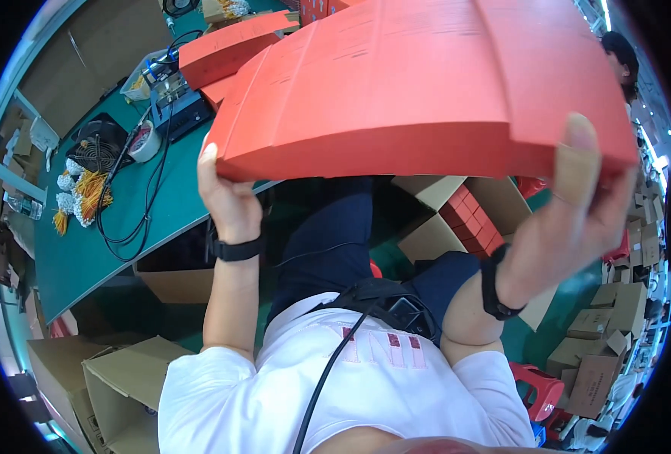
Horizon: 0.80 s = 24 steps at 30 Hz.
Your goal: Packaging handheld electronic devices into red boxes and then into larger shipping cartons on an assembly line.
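A long red block (365, 91), which looks like several red cardboard boxes pressed side by side, spans the space between my hands and is lifted in front of me. My left hand (229, 200) grips its left end, thumb on the near face. At the other end my right hand (577, 204) holds on, its thumb up along the face and fingers underneath. The far side of the block runs out of the picture at the top. Below it, an open carton (509, 200) contains smaller-looking red boxes (471, 219) in rows.
On the green table (154, 227) at left are another red box (229, 49), a blue bench device (176, 113), a black fan (101, 140), cables and yellow wire bundles (91, 195). Open cartons (135, 374) stand lower left. A red stool (536, 390) and stacked cartons (596, 348) lie right; another person (623, 64) is beyond.
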Available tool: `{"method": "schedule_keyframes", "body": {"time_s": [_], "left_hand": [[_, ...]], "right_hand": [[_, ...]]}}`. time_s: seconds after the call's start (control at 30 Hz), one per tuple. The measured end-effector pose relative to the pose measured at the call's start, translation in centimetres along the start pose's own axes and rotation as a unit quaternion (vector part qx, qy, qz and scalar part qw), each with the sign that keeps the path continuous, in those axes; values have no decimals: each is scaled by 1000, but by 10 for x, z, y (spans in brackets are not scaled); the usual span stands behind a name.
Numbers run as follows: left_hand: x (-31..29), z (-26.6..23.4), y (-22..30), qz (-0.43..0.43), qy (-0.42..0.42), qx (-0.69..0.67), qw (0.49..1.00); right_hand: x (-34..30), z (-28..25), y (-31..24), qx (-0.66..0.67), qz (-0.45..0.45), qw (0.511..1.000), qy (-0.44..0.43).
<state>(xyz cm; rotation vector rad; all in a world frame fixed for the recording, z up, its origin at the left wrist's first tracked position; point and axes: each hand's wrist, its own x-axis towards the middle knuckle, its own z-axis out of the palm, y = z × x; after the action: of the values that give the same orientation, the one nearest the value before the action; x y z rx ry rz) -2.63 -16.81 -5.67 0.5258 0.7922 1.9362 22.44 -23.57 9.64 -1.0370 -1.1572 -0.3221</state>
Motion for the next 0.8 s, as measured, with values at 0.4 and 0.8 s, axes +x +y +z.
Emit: {"method": "schedule_keyframes", "body": {"time_s": [0.4,0.8], "left_hand": [[-20,-71,113,22,59,193,979],[57,-19,157,92,-3,727,681]], "right_hand": [[-34,52,9,205,153,952,-167],[-17,163,148,-215,41,869,-444]]}}
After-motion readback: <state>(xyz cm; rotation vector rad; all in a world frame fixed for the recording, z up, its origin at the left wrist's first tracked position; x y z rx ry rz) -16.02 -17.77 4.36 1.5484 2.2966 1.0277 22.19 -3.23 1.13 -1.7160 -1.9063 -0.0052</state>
